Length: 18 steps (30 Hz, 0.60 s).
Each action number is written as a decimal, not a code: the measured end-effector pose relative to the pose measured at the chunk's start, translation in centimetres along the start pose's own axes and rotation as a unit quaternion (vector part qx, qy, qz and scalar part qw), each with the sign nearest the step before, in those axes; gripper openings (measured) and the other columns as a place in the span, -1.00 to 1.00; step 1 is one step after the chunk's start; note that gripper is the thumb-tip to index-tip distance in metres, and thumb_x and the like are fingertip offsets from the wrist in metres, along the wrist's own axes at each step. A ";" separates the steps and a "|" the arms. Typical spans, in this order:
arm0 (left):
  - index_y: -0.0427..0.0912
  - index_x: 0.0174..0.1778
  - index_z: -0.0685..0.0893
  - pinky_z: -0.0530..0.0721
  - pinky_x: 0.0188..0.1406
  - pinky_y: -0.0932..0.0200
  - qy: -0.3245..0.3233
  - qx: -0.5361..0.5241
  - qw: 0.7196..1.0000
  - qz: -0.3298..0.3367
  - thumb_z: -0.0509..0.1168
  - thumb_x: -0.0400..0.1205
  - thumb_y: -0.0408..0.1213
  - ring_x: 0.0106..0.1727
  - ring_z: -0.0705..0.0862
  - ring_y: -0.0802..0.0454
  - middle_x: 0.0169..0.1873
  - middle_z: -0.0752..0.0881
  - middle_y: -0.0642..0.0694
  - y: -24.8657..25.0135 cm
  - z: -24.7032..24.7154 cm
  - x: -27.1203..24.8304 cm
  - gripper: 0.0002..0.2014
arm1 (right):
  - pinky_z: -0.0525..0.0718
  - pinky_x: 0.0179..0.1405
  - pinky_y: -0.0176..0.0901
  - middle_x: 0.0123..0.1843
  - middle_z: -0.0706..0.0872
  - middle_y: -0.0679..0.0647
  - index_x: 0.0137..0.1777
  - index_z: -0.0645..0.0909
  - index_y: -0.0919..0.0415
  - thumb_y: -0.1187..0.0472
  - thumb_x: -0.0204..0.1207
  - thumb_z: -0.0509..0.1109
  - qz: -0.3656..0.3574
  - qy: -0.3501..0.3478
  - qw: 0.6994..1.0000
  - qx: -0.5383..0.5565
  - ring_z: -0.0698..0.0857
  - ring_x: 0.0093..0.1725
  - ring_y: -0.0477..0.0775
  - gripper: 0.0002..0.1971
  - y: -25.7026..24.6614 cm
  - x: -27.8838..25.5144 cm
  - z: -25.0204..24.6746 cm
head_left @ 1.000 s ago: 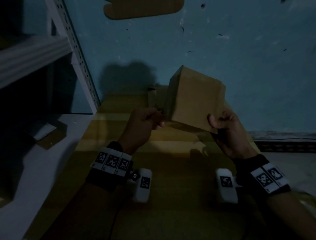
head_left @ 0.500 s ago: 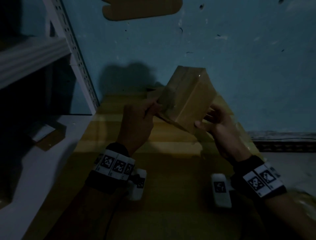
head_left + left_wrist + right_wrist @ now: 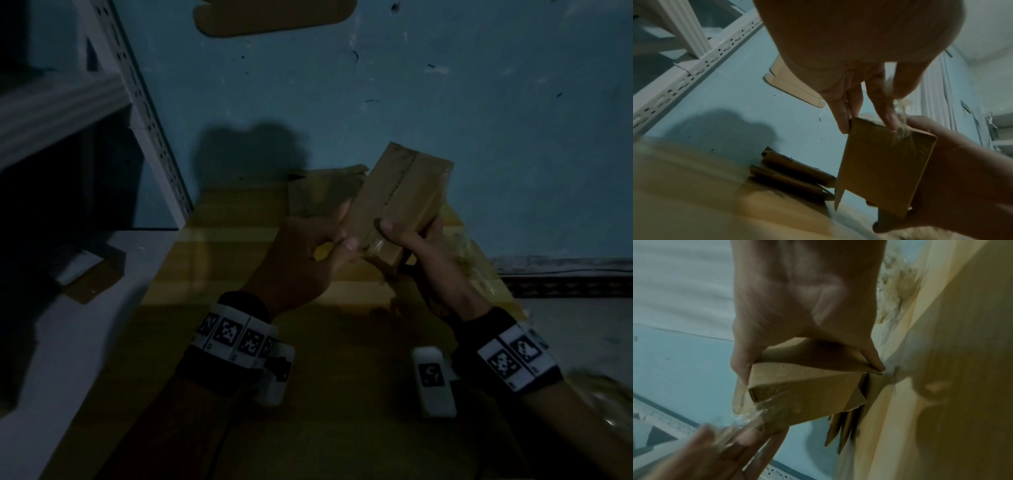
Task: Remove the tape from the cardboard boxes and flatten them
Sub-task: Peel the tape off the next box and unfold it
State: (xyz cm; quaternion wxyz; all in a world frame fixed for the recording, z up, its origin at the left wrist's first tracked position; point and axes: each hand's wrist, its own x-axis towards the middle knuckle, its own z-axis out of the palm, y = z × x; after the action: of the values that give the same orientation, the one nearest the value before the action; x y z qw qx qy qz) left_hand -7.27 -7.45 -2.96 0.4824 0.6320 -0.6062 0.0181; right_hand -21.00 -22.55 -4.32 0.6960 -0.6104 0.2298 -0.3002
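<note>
Now turned seam-up: small brown cardboard box (image 3: 399,200), clamped in right hand (image 3: 416,246) (thumb on top, fingers beneath). Pinched by left hand (image 3: 308,250): clear tape strip (image 3: 748,418), peeling off near end, above yellow table (image 3: 239,267).

No readable text (only wristband (image 3: 236,337) marker patterns).

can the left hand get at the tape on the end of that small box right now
Probably yes: the left hand is at the near end of the box, which the right hand holds up, and a clear tape strip is at its fingers.
</note>
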 end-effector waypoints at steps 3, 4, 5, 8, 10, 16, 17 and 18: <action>-0.34 -0.29 0.71 0.55 0.41 0.21 -0.003 0.003 1.000 0.019 0.36 0.64 -0.13 -0.06 0.71 0.41 -0.28 0.75 0.01 0.7 0.2 -0.3 -0.67 | 0.85 0.07 0.06 0.43 0.67 -0.10 0.67 0.20 -0.07 -0.03 0.26 0.69 -0.012 0.014 1.000 -0.002 0.78 0.27 -0.06 0.02 0.0 -0.1 -0.1; -0.33 -0.30 0.71 0.61 0.36 0.13 -0.002 0.007 1.000 0.026 0.37 0.63 -0.10 -0.11 0.66 0.51 -0.28 0.69 0.19 0.9 0.3 -0.3 -0.66 | 0.85 0.05 0.05 0.42 0.67 -0.11 0.66 0.20 -0.07 -0.02 0.26 0.68 -0.015 0.018 1.000 -0.005 0.77 0.27 -0.06 0.00 0.0 -0.1 -0.1; -0.34 -0.30 0.71 0.66 0.27 0.08 0.002 0.010 0.999 0.031 0.40 0.61 -0.09 -0.16 0.63 0.56 -0.26 0.64 0.33 1.1 0.4 -0.4 -0.65 | 0.85 0.03 0.05 0.40 0.66 -0.12 0.65 0.20 -0.08 -0.02 0.27 0.67 -0.017 0.022 1.000 -0.008 0.77 0.26 -0.06 -0.01 0.0 -0.1 -0.1; -0.29 -0.32 0.69 0.70 0.19 0.05 0.012 0.012 1.000 0.023 0.42 0.59 -0.04 -0.25 0.62 0.52 -0.26 0.60 0.41 1.0 0.6 -0.4 -0.64 | 0.85 0.01 0.05 0.40 0.64 -0.12 0.65 0.17 -0.09 -0.01 0.26 0.67 -0.021 0.025 0.999 -0.012 0.77 0.23 -0.08 0.00 0.1 -0.1 -0.2; -0.21 -0.24 0.68 0.70 0.14 0.23 0.012 -0.001 1.000 -0.005 0.37 0.63 -0.08 -0.23 0.64 0.48 -0.29 0.61 0.35 0.6 0.8 -0.3 -0.74 | 0.85 -0.03 -0.02 0.40 0.63 -0.12 0.66 0.16 -0.08 -0.01 0.26 0.66 -0.020 0.020 1.000 -0.011 0.79 0.17 -0.14 0.01 0.1 -0.1 -0.3; -0.25 -0.06 0.66 0.57 0.37 -0.21 -0.001 -0.077 0.997 -0.027 0.22 0.69 -0.42 0.27 0.66 0.06 0.11 0.72 -0.03 0.1 0.4 0.3 -0.89 | 0.85 -0.02 0.03 0.42 0.65 -0.09 0.65 0.18 -0.11 -0.06 0.26 0.68 -0.012 0.028 0.999 -0.009 0.78 0.26 0.00 0.01 0.3 0.1 -0.3; -0.24 -0.06 0.71 0.44 0.53 -0.20 -0.018 -0.090 0.995 -0.027 0.19 0.68 -0.49 0.37 0.60 0.17 0.13 0.74 -0.18 0.1 0.5 0.2 -0.81 | 0.85 -0.02 0.06 0.41 0.65 -0.11 0.64 0.18 -0.12 -0.06 0.26 0.68 -0.012 0.030 0.999 -0.010 0.76 0.27 0.01 0.00 0.3 0.1 -0.3; -0.25 -0.05 0.76 0.32 0.63 -0.15 -0.034 -0.110 0.993 -0.036 0.17 0.67 -0.53 0.45 0.52 0.30 0.18 0.75 -0.25 0.2 0.6 0.1 -0.76 | 0.84 -0.04 0.05 0.41 0.64 -0.12 0.63 0.18 -0.12 -0.06 0.26 0.67 -0.011 0.031 0.999 -0.008 0.75 0.27 0.00 -0.01 0.2 0.0 -0.3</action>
State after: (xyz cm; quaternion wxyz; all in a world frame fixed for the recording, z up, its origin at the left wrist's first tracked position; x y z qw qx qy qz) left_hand -7.71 -7.86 -3.15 0.5285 0.5963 -0.5978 -0.0877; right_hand -21.14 -22.79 -4.56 0.6800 -0.6091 0.2473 -0.3247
